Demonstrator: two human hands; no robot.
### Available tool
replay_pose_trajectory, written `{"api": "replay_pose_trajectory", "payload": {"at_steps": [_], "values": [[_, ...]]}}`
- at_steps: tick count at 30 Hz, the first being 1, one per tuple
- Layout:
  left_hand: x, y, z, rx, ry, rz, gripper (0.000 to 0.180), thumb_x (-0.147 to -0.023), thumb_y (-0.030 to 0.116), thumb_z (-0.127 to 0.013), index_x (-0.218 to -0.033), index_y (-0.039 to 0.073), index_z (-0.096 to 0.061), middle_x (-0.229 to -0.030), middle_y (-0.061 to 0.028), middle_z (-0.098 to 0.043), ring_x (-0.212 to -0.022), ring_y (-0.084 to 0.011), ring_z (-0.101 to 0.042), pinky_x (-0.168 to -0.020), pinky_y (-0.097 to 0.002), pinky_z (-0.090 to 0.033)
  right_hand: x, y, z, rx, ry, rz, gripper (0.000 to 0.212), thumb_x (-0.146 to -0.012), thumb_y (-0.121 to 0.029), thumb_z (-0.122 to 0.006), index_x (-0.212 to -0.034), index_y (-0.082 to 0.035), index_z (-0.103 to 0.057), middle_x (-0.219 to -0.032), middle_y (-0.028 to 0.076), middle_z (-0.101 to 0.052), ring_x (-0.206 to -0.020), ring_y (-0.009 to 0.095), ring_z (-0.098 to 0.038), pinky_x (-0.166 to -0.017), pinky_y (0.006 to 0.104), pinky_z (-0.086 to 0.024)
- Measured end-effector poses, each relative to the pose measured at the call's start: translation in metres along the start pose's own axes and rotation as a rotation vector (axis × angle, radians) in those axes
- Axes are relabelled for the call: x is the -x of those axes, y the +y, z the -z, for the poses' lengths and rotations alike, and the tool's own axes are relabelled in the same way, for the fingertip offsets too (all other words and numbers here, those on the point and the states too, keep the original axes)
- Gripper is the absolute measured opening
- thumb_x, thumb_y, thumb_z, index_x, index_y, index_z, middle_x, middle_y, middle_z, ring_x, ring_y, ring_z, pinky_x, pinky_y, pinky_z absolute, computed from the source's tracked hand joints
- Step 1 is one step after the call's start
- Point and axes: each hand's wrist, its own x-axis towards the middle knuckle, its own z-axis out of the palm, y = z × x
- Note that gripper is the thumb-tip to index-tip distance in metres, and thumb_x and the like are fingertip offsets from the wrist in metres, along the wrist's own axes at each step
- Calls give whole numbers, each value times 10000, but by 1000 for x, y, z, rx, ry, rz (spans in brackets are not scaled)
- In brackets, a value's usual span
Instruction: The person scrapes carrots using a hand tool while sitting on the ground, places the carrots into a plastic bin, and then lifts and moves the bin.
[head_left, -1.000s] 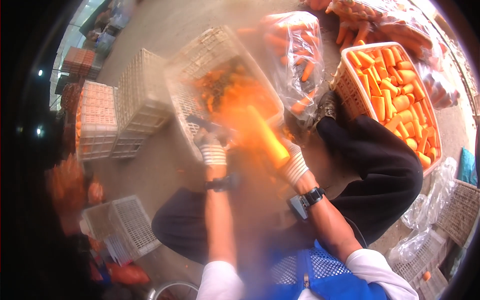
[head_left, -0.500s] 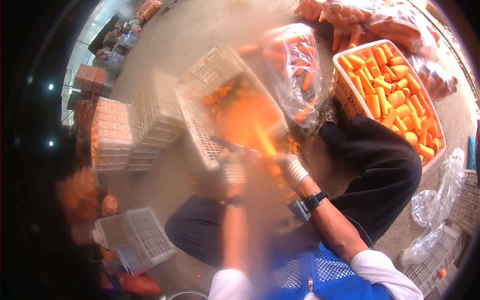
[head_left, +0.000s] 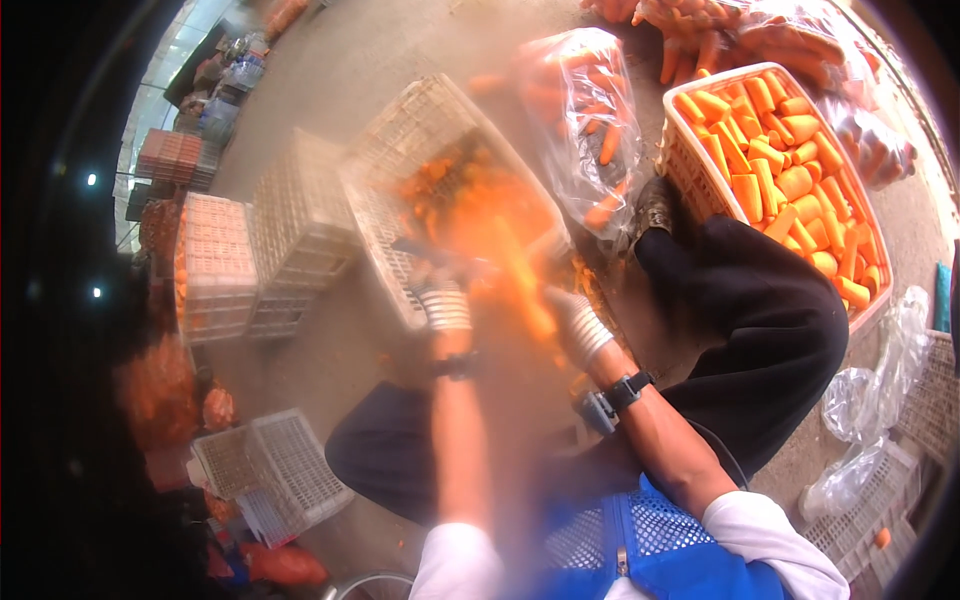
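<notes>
**2 gloved hands on 1 carrot, over the white crate**

Here is the view straight down: the person sits low on the concrete floor, dark trousers spread to both sides, blue mesh vest at the bottom edge. The right hand, in a striped knit glove with a black wrist strap behind it, is wrapped around the lower end of a long carrot. The carrot slants up and to the left from that grip, blurred along its whole length. The left hand, gloved the same way, sits just beside the carrot at its upper part; the blur is too heavy to tell whether its fingers are closed on anything.

The carrot hangs right over the near rim of a white crate, tilted and partly filled with orange pieces. Just to the right of it lies a clear bag of carrots. Further right, beyond the right knee, a second basket is packed with trimmed carrot chunks in neat rows. On the left, well apart from the hands, stand stacked crates, and 1 more small crate lies lower left by the left knee.
</notes>
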Motion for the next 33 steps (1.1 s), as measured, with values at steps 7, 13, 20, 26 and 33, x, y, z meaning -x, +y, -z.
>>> {"api": "replay_pose_trajectory", "payload": {"at_steps": [7,13,20,26,33], "values": [[5,-21,9,-99,-53,-54,282,-685,-55,-790,-892,-24,-600,-769,-59,-596,-589,-177,-536,-543,-285,-463,1,12,-9,-474,-214,27,261,-934,-135,-485,-1045,82,-580,-972,137,-608,-894,220,-594,-820,306,-476],[-18,-32,31,-124,19,213,310,-683,-68,-785,-916,-47,-582,-757,-70,-587,-595,-180,-542,-522,-292,-468,-2,13,-14,-489,-225,69,274,-906,-68,-509,-1101,123,-530,-1032,192,-591,-945,272,-598,-820,362,-503],[69,-4,11,119,-253,56,260,-744,-104,-699,-913,-21,-520,-694,-72,-552,-541,-209,-558,-511,-330,-508,-21,22,7,-748,-277,-137,342,-880,-131,-573,-1149,74,-520,-1031,166,-580,-883,264,-572,-794,344,-496],[81,-11,15,330,-257,336,310,-741,-129,-686,-976,-39,-506,-729,-93,-563,-568,-216,-566,-526,-339,-516,-16,27,-4,-655,-227,-104,338,-855,-276,-636,-1093,-39,-598,-881,73,-589,-713,163,-536,-631,260,-467],[33,-26,75,551,-88,547,323,-751,-135,-669,-991,-33,-478,-834,-121,-544,-635,-250,-567,-598,-400,-537,-5,22,-16,-675,-385,-57,324,-906,-128,-598,-1141,91,-555,-1052,157,-596,-920,228,-601,-780,305,-532]]}}
